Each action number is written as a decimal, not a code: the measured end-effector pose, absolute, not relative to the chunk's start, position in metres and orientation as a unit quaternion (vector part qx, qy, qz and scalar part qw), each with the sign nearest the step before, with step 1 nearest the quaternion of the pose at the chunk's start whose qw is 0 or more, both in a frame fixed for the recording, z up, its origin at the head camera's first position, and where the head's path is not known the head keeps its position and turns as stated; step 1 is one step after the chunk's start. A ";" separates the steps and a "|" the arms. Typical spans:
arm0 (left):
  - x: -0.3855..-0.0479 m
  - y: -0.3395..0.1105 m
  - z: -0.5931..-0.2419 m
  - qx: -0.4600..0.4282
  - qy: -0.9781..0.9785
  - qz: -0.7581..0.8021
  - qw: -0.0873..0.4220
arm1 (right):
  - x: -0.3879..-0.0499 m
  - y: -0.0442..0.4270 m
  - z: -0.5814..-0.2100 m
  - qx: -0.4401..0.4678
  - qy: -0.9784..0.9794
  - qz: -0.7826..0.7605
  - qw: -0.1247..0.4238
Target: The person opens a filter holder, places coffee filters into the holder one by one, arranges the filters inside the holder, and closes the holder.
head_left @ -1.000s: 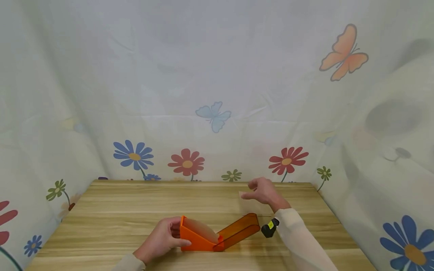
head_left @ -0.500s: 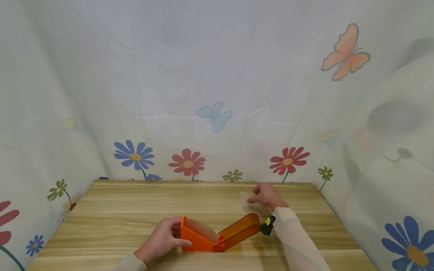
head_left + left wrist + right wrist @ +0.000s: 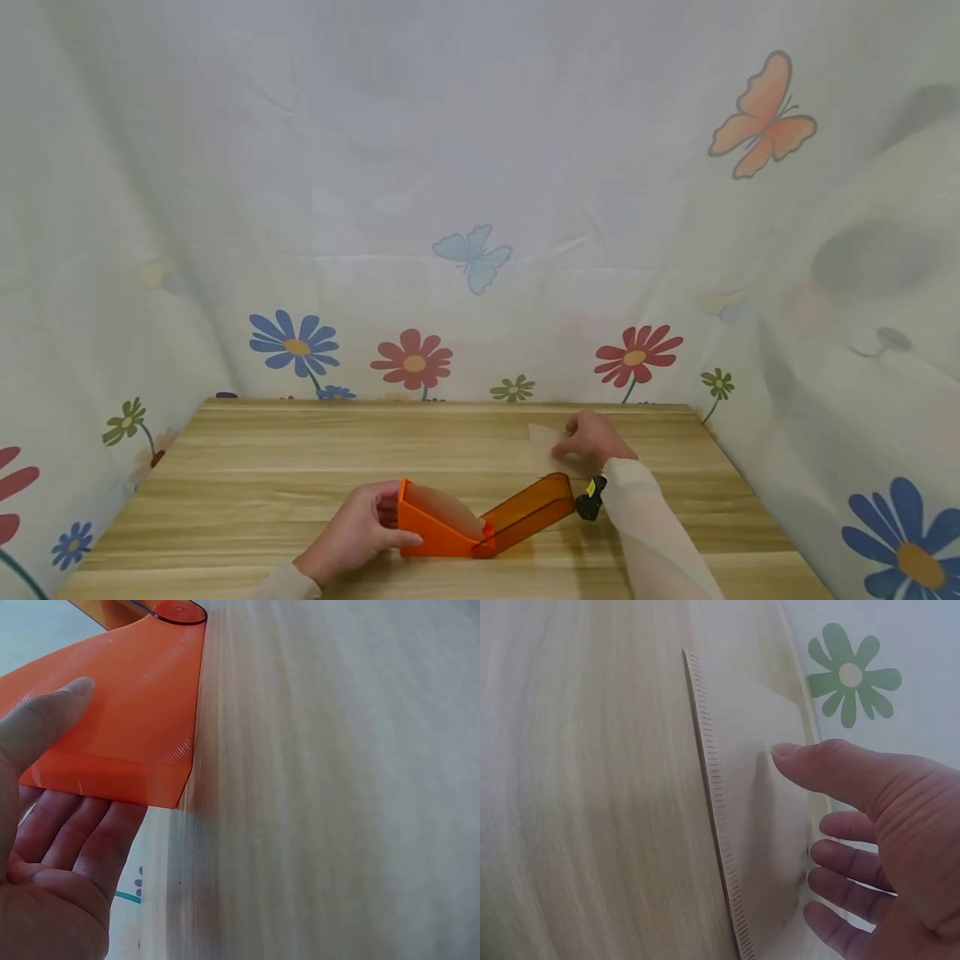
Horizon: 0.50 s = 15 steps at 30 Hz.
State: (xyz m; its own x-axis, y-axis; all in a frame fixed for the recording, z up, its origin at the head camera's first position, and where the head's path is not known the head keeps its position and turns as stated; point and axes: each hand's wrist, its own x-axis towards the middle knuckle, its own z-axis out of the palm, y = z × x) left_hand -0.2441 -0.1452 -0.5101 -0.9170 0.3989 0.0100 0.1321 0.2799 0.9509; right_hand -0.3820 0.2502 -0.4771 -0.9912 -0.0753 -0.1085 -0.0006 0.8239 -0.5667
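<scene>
My left hand (image 3: 351,533) grips the tall end of an orange plastic filter holder (image 3: 433,535), thumb on its side, the other fingers behind its end. The holder's see-through amber lid (image 3: 528,512) is swung open to the right. Pale brown paper (image 3: 450,507) fills the holder. Beyond the lid, a pale brown paper coffee filter (image 3: 742,727) with a crimped edge lies flat on the table. My right hand (image 3: 592,439) is over the filter's right part. In the right wrist view its thumb tip touches the paper, and the other fingers lie loosely bent along the far edge, apart from the thumb.
The wood-grain table (image 3: 300,450) ends at a light curtain (image 3: 480,167) printed with flowers and butterflies. A black wrist camera (image 3: 591,497) on my right wrist is close to the lid's raised end.
My right hand has come down onto the filter and shifted slightly right and nearer, its fingers drawing in. My left hand and the filter holder have stayed in place.
</scene>
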 end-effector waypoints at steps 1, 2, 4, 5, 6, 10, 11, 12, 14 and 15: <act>-0.244 -0.145 -0.510 0.168 0.792 0.575 0.115 | -0.382 0.250 -0.477 -0.018 0.953 -0.294 0.065; -0.244 -0.146 -0.510 0.168 0.793 0.574 0.114 | -0.383 0.250 -0.477 -0.017 0.954 -0.292 0.067; -0.244 -0.146 -0.509 0.169 0.794 0.573 0.114 | -0.384 0.249 -0.477 -0.015 0.956 -0.286 0.072; -0.244 -0.146 -0.509 0.169 0.795 0.572 0.113 | -0.384 0.249 -0.477 -0.014 0.956 -0.283 0.074; -0.243 -0.146 -0.509 0.169 0.795 0.572 0.113 | -0.385 0.249 -0.477 -0.012 0.957 -0.280 0.076; -0.243 -0.146 -0.509 0.168 0.794 0.573 0.113 | -0.386 0.248 -0.478 -0.012 0.960 -0.268 0.082; -0.243 -0.146 -0.509 0.167 0.794 0.573 0.114 | -0.387 0.248 -0.478 -0.010 0.960 -0.266 0.084; -0.244 -0.146 -0.509 0.168 0.794 0.573 0.114 | -0.387 0.248 -0.478 -0.011 0.961 -0.265 0.084; -0.244 -0.146 -0.509 0.169 0.794 0.573 0.113 | -0.386 0.248 -0.478 -0.012 0.961 -0.264 0.085; -0.244 -0.147 -0.509 0.170 0.793 0.574 0.113 | -0.386 0.248 -0.478 -0.013 0.961 -0.263 0.085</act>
State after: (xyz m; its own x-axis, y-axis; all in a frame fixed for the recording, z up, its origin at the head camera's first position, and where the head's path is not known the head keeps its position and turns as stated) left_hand -0.2442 -0.1466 -0.5095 -0.9165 0.3998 0.0150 0.1396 0.2843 0.9485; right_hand -0.3864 0.2481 -0.4782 -0.9853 -0.0690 -0.1562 0.0202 0.8612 -0.5079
